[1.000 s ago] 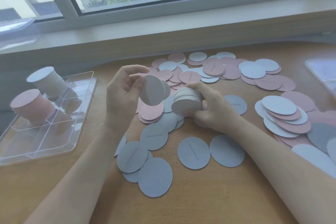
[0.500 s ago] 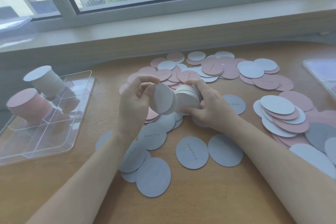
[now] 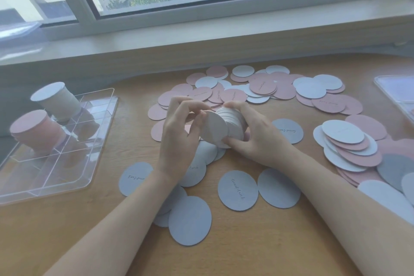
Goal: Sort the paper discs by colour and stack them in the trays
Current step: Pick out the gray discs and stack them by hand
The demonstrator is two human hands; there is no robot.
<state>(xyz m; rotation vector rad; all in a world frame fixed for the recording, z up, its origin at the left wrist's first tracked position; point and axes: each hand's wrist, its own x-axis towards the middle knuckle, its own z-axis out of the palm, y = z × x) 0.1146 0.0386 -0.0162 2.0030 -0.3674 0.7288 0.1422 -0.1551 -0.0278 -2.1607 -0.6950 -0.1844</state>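
While both hands meet over the desk, the right hand grips a bundle of white discs on edge; the left hand curls fingers against the nearest disc face.

Done, by the look: a white stack and a pink stack stand in the clear compartment tray.

Left: loose pink discs, grey discs, and a mixed pile lie on the desk. Well under half sorted, I judge.

A second tray is cut off at right; left fingertips are partly hidden behind the bundle.
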